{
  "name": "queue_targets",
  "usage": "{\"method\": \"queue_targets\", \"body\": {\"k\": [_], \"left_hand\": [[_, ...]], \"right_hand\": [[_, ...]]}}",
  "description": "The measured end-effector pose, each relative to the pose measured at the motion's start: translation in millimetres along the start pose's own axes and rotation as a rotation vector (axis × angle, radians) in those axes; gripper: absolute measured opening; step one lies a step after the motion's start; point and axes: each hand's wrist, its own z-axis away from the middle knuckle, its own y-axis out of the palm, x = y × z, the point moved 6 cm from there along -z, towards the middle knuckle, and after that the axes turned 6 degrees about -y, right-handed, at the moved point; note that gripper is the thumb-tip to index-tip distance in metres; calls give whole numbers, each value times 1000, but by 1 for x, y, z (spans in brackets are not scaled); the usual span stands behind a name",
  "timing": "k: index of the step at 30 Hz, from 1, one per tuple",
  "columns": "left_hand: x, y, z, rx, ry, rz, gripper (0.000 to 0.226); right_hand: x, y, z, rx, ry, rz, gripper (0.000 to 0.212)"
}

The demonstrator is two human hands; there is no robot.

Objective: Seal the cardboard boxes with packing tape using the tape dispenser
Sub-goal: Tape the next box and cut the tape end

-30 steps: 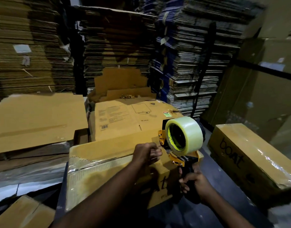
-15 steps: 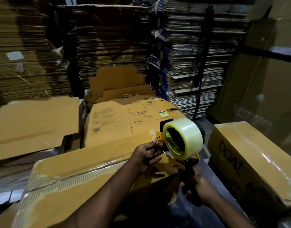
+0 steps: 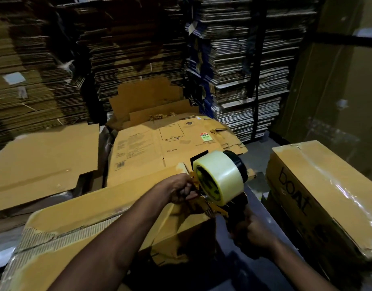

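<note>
— Starting where?

— Biggest first: the cardboard box (image 3: 92, 223) lies before me on the floor, its near end under my arms. My right hand (image 3: 255, 234) grips the tape dispenser (image 3: 219, 185) by its handle, above the box's right end.

— And the left hand (image 3: 178, 190)?

— Fingers pinching at the dispenser's front, I judge freeing the tape end. Next: stick it down, pull along the seam.

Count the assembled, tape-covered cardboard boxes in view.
2: one brown cardboard box under the left hand, and one printed "boat" box at right. Others may be hidden among the flattened cardboard stacks.
</note>
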Motion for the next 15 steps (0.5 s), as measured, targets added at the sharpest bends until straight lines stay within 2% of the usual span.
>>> {"method": "queue_targets", "body": {"k": [1, 2, 3, 4, 5, 6, 7, 8, 9, 11, 14, 15], "left_hand": [[-2, 2, -3, -8, 2, -26, 46], [-3, 4, -6, -19, 5, -61, 45], [-4, 6, -11, -19, 18, -100, 46], [-4, 8, -14, -35, 35, -151, 47], [-4, 10, -17, -47, 47, -218, 46], [-5, 11, -19, -78, 58, -289, 40], [-7, 10, -22, -109, 68, -335, 33], [-10, 10, -23, -141, 79, -359, 27], [-13, 9, -27, -169, 92, -377, 25], [-20, 7, -30, -207, 123, -397, 24], [-26, 9, -34, -205, 182, -403, 31], [-28, 11, -34, -191, 202, -391, 31]], "right_hand": [[14, -13, 6, -123, -195, 12, 51], [23, -21, 9, -173, -375, 171, 32], [36, -16, 8, -124, -416, 213, 15], [36, -16, 9, -137, -581, 378, 27], [21, -13, 7, -125, -641, 493, 31], [13, -12, 6, -120, -613, 666, 29], [3, -12, 6, -140, -647, 747, 28], [-4, -6, 7, -74, -592, 772, 29], [-17, -3, 10, -45, -617, 721, 31], [-26, -7, 12, -117, -697, 684, 38], [-13, -7, 11, -57, -647, 707, 30], [-7, -6, 12, -46, -632, 692, 39]]}}
